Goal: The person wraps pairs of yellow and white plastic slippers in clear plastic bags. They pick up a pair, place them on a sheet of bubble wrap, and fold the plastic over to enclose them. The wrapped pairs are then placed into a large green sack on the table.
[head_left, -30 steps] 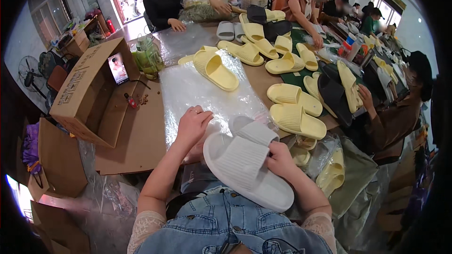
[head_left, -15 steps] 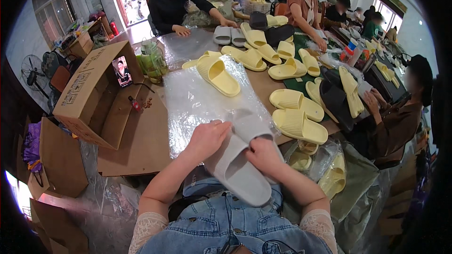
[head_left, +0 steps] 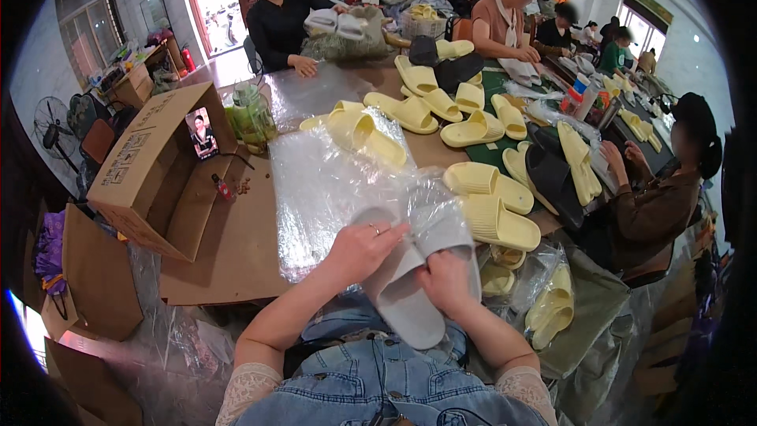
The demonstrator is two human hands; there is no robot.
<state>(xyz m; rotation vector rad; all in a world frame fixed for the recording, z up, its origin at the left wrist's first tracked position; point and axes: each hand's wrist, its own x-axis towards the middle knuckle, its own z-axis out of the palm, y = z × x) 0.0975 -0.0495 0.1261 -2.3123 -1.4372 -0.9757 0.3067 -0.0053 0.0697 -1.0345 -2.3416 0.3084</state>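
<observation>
A pair of grey slide slippers is held low in front of me, over the table's near edge. My left hand point(head_left: 367, 249) is closed on the strap of the left grey slipper point(head_left: 412, 309), whose heel points toward me. Fingers of my right hand point(head_left: 444, 281) are tucked into the opening of the right grey slipper point(head_left: 471, 268), beside the first. A clear plastic bag point(head_left: 436, 203) lies over the front part of the right slipper. Beyond it is a stack of flat clear bags point(head_left: 311, 181). My fingertips are partly hidden.
Yellow slippers point(head_left: 505, 221) lie to the right, with black slippers point(head_left: 552, 177) among them. A yellow slipper point(head_left: 367, 134) rests on the bag stack. At left stand an open carton point(head_left: 150, 181) with a phone point(head_left: 202, 132) and a jar point(head_left: 251, 114). Co-workers sit around the table.
The clear bag now covers the right slipper's front, and the slippers are turned more upright. A person across the table has lifted a pair of light slippers off the surface.
</observation>
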